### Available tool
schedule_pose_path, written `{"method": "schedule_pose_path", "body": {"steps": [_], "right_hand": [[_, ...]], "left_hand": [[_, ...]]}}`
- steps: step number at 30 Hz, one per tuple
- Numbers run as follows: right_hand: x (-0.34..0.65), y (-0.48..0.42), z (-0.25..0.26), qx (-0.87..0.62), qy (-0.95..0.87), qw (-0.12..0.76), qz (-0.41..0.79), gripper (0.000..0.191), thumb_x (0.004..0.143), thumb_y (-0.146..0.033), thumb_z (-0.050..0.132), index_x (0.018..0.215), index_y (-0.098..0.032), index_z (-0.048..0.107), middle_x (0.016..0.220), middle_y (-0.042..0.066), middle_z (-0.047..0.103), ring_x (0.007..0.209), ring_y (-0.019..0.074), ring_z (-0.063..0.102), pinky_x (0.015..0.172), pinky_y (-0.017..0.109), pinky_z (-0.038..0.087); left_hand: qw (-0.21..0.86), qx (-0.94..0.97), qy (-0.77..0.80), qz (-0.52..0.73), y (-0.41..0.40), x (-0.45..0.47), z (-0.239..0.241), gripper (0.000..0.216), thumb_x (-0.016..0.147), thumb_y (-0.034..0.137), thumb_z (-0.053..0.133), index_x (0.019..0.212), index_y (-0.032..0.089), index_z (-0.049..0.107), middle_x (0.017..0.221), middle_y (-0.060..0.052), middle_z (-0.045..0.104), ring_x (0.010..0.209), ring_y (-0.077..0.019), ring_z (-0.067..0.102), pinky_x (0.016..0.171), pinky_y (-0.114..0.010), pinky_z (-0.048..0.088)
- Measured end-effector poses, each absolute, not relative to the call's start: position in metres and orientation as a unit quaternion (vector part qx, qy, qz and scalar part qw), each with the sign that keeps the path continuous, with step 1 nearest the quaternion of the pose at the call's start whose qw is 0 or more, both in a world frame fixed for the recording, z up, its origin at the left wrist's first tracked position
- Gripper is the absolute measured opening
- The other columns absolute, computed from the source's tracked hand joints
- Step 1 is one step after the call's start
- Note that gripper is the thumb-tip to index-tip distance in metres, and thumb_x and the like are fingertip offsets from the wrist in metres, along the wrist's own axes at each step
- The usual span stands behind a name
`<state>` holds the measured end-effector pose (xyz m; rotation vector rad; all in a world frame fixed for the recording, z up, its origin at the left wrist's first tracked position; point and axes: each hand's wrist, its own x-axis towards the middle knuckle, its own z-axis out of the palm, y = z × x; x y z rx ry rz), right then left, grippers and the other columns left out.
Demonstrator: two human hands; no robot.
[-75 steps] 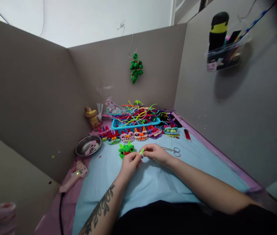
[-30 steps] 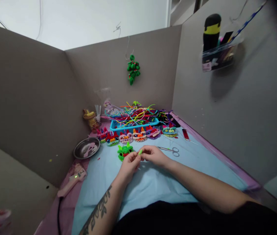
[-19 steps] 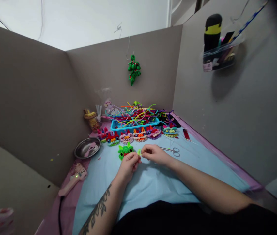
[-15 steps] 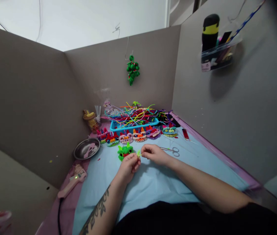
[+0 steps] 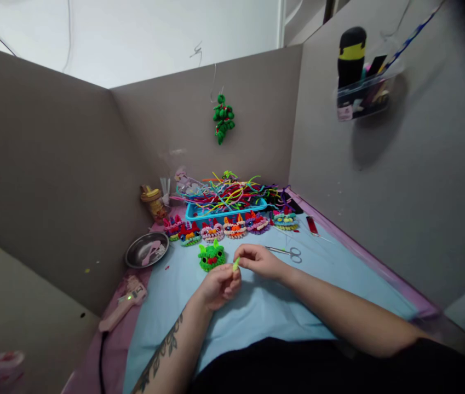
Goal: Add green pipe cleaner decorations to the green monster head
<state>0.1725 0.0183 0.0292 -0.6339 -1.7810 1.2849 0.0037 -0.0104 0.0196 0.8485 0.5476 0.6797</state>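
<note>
Between the fingertips of my left hand (image 5: pixel 219 284) is a short yellow-green piece of pipe cleaner (image 5: pixel 236 264), pinched and standing up. My right hand (image 5: pixel 259 259) has its thumb and fingers closed at the upper end of that same piece, the tips touching or almost touching it. Just beyond my left hand sits a green fuzzy animal head (image 5: pixel 211 257) with pointed ears, black eyes and a red mouth. Scissors (image 5: pixel 287 253) lie beside my right hand, partly hidden behind it.
Several colourful animal heads (image 5: pixel 235 226) line the front of a blue tray (image 5: pixel 226 215) heaped with pipe cleaners. On the left are a metal bowl (image 5: pixel 132 253) and a pink glue gun (image 5: pixel 123 310) with a lit light. Grey panels surround the table; a green ornament (image 5: pixel 224 117) hangs behind.
My left hand has moved slightly down and right, uncovering more of the green head. My right hand has shifted a little left, closer to the yellow-green piece.
</note>
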Motion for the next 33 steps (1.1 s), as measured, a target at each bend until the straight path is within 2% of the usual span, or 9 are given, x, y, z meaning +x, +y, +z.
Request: {"method": "schedule_pose_path", "body": {"steps": [4,7,9,13,17,22,27,30,33], "right_hand": [[0.1742,0.0218,0.0274,-0.299,-0.704,0.412,0.494,0.02,0.077,-0.033,0.056,0.076,-0.013,0.056,0.064,-0.001,0.054,0.059,0.0102,0.049,0.057,0.023,0.038],[0.1752,0.0226,0.0261,-0.342,-0.717,0.397,0.46,0.019,0.076,-0.031,0.057,0.071,-0.013,0.057,0.058,-0.003,0.05,0.054,0.0084,0.043,0.051,0.02,0.033],[0.1747,0.0217,0.0257,-0.355,-0.721,0.391,0.449,0.017,0.074,-0.029,0.057,0.069,-0.012,0.058,0.058,-0.002,0.051,0.053,0.0082,0.043,0.05,0.02,0.032],[0.1718,0.0199,0.0245,-0.348,-0.696,0.401,0.483,0.015,0.073,-0.028,0.058,0.071,-0.013,0.058,0.058,-0.002,0.054,0.052,0.0076,0.044,0.05,0.02,0.033],[0.1694,0.0204,0.0245,-0.337,-0.663,0.398,0.536,0.018,0.072,-0.032,0.059,0.075,-0.014,0.057,0.056,-0.004,0.052,0.043,0.0056,0.039,0.042,0.019,0.029],[0.17,0.0211,0.0278,-0.303,-0.673,0.423,0.525,0.023,0.069,-0.035,0.064,0.073,-0.014,0.057,0.063,-0.002,0.054,0.057,0.0091,0.047,0.055,0.022,0.037],[0.1711,0.0184,0.0267,-0.254,-0.684,0.413,0.545,0.031,0.07,-0.037,0.066,0.089,-0.014,0.06,0.061,-0.004,0.052,0.054,0.0079,0.047,0.053,0.021,0.037],[0.1719,0.0157,0.0279,-0.247,-0.684,0.415,0.547,0.026,0.069,-0.036,0.067,0.08,-0.013,0.062,0.065,0.0,0.058,0.058,0.0102,0.053,0.057,0.023,0.041],[0.1735,0.0137,0.0306,-0.261,-0.674,0.422,0.547,0.024,0.072,-0.037,0.064,0.075,-0.013,0.061,0.063,0.001,0.06,0.059,0.0119,0.056,0.058,0.024,0.043]], "left_hand": [[0.687,0.471,0.357,0.422,-0.0116,0.0109,0.0203,0.03,0.072,0.042,0.061,0.077,0.014,0.052,0.055,0.003,0.047,0.037,-0.0027,0.03,0.034,-0.016,0.015],[0.566,0.552,0.416,0.45,-0.0108,0.0134,0.0186,0.035,0.07,0.048,0.062,0.071,0.013,0.055,0.049,0.005,0.044,0.037,-0.003,0.032,0.037,-0.017,0.021],[0.53,0.579,0.433,0.442,-0.0096,0.0129,0.017,0.037,0.068,0.048,0.064,0.065,0.012,0.055,0.044,0.006,0.041,0.038,-0.0036,0.033,0.038,-0.017,0.022],[0.574,0.534,0.424,0.453,-0.0079,0.0106,0.0158,0.036,0.068,0.048,0.063,0.063,0.013,0.054,0.044,0.006,0.044,0.034,-0.0028,0.029,0.036,-0.018,0.019],[0.66,0.466,0.376,0.454,-0.0086,0.0092,0.0181,0.032,0.066,0.041,0.066,0.066,0.013,0.052,0.049,0.005,0.046,0.035,-0.0008,0.026,0.035,-0.016,0.014],[0.75,0.431,0.309,0.395,-0.0115,0.0064,0.0207,0.026,0.07,0.034,0.064,0.068,0.012,0.05,0.047,0.006,0.038,0.036,-0.0009,0.023,0.034,-0.015,0.011],[0.808,0.423,0.258,0.318,-0.0136,0.0042,0.021,0.021,0.07,0.028,0.062,0.066,0.014,0.047,0.046,0.007,0.037,0.034,-0.0013,0.02,0.032,-0.014,0.009],[0.801,0.448,0.26,0.3,-0.0145,0.006,0.0212,0.024,0.073,0.032,0.06,0.064,0.014,0.047,0.041,0.007,0.035,0.032,-0.0019,0.02,0.031,-0.016,0.01],[0.708,0.504,0.312,0.384,-0.0142,0.0106,0.021,0.032,0.076,0.043,0.057,0.068,0.012,0.053,0.04,0.006,0.04,0.033,-0.0028,0.025,0.034,-0.017,0.016]]}}
